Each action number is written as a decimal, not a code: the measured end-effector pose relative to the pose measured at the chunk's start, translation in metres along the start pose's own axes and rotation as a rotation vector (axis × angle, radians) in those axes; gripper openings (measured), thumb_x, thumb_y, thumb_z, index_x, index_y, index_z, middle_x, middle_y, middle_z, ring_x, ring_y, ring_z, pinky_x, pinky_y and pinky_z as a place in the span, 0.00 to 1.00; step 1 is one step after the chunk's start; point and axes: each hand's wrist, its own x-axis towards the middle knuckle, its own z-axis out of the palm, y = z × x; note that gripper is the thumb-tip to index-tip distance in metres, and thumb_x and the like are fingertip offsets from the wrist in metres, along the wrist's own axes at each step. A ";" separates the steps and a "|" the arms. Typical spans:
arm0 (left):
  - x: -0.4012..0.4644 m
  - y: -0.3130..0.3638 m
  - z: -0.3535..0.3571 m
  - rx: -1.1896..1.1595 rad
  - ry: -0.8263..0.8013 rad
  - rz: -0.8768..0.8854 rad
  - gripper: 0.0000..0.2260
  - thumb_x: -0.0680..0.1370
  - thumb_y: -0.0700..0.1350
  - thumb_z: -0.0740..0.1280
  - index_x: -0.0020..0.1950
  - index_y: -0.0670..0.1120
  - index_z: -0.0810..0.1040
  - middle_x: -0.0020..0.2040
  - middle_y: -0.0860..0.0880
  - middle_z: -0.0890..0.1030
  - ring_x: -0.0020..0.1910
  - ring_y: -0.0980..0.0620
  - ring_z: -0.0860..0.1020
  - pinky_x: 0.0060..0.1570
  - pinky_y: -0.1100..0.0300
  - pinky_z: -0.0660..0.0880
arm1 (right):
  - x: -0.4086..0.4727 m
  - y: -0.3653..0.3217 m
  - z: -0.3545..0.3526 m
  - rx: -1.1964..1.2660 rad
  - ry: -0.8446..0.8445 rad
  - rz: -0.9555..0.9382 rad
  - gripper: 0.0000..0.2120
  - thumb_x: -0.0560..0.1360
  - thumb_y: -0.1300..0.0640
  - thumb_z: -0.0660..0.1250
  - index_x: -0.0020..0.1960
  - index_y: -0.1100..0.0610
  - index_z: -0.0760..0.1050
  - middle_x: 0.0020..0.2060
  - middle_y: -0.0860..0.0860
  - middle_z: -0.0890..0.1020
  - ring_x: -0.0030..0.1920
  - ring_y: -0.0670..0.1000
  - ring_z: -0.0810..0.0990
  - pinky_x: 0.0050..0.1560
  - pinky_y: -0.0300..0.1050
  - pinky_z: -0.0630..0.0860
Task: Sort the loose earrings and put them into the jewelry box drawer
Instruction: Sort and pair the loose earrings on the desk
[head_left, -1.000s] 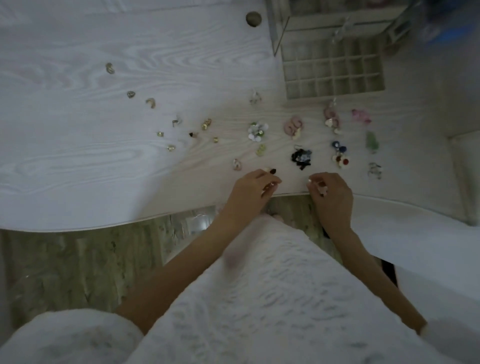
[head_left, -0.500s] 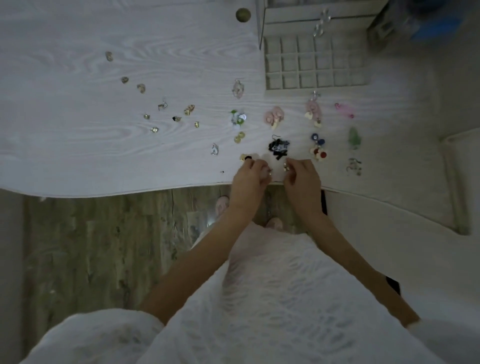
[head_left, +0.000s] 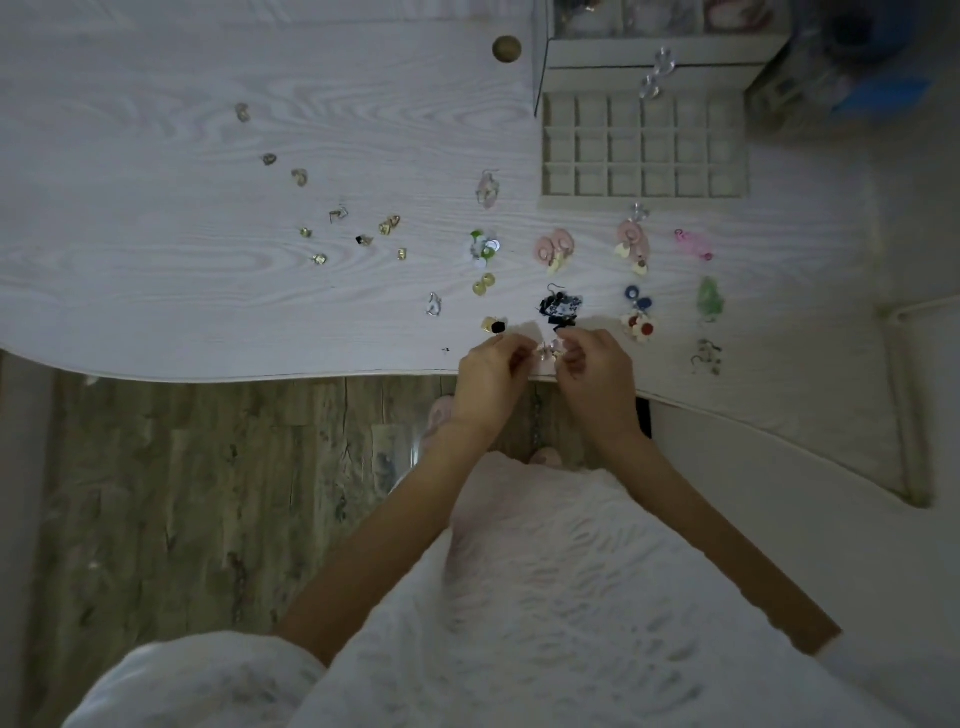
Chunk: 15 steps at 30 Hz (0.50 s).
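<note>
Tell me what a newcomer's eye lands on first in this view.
First, the left hand and right hand, close together at the table's near edge, pinching a small pale earring between them. Next, the colourful earrings laid in small groups beyond the hands, such as the black cluster. Behind them, the open gridded drawer looks empty.

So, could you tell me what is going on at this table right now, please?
A person is sorting earrings on a white wood-grain table. Both hands, left hand and right hand, pinch a small pale earring between them at the near edge. Little groups of coloured earrings, among them a black pair and a green pair, lie in front, with small gold studs scattered to the left. The gridded jewelry box drawer stands pulled out; no earring shows in its compartments.
</note>
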 end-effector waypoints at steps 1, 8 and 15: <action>-0.002 -0.004 -0.008 0.000 0.005 0.038 0.07 0.74 0.37 0.69 0.51 0.41 0.81 0.45 0.44 0.83 0.42 0.47 0.81 0.45 0.57 0.79 | -0.002 -0.002 -0.004 -0.030 0.011 -0.046 0.16 0.72 0.67 0.65 0.59 0.61 0.75 0.50 0.57 0.77 0.44 0.47 0.74 0.47 0.43 0.77; -0.019 -0.051 -0.098 0.078 0.157 0.197 0.06 0.77 0.42 0.65 0.50 0.45 0.81 0.43 0.50 0.81 0.40 0.58 0.73 0.40 0.71 0.69 | 0.006 -0.039 -0.011 -0.191 0.057 -0.315 0.12 0.74 0.64 0.61 0.56 0.59 0.77 0.48 0.54 0.79 0.48 0.52 0.76 0.46 0.33 0.64; 0.023 -0.117 -0.191 -0.081 0.294 -0.206 0.06 0.77 0.42 0.66 0.52 0.48 0.80 0.42 0.53 0.81 0.40 0.56 0.78 0.43 0.63 0.74 | 0.065 -0.129 0.055 -0.210 -0.174 -0.481 0.09 0.75 0.64 0.62 0.52 0.59 0.79 0.43 0.55 0.81 0.44 0.54 0.78 0.44 0.46 0.75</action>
